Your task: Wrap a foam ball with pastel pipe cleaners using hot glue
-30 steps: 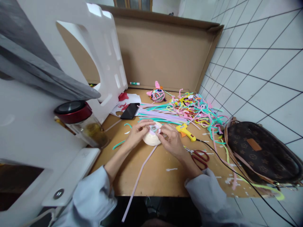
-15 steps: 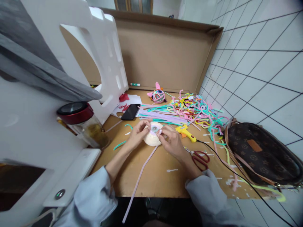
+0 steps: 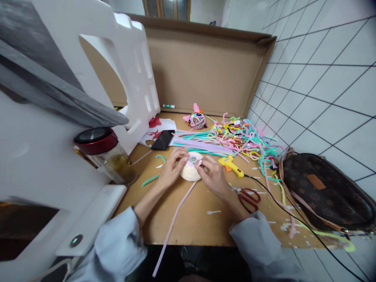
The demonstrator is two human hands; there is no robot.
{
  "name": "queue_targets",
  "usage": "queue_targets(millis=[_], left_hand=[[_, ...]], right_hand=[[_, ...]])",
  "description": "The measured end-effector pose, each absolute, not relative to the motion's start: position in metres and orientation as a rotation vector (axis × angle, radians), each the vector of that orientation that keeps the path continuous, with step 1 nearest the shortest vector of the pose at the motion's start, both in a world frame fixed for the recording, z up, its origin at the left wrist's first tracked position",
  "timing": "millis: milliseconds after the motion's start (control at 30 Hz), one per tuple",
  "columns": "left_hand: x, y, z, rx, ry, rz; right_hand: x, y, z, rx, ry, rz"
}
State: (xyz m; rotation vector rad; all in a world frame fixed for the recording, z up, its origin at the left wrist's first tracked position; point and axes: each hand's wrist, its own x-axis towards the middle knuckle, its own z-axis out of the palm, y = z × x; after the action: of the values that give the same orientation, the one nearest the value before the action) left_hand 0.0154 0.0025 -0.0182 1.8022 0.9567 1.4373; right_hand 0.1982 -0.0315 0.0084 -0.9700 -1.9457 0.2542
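Over the tabletop (image 3: 205, 229), left hand (image 3: 172, 169) and right hand (image 3: 212, 174) hold a rounded cream piece (image 3: 189, 174).

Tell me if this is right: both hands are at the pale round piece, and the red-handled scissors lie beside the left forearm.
Wrong side: the head view shows the red-handled scissors lying beside the right forearm. The rest holds: the left hand and the right hand are both at the pale round piece.
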Motion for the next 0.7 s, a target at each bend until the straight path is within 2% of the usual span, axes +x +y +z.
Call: queue_targets(millis=[700], left_hand=[[0.0122,0.0017,-0.0203,1.729,0.923,1.326]], right_hand=[[0.1953,-0.028,0.0046,-0.929,-1.967,0.239]])
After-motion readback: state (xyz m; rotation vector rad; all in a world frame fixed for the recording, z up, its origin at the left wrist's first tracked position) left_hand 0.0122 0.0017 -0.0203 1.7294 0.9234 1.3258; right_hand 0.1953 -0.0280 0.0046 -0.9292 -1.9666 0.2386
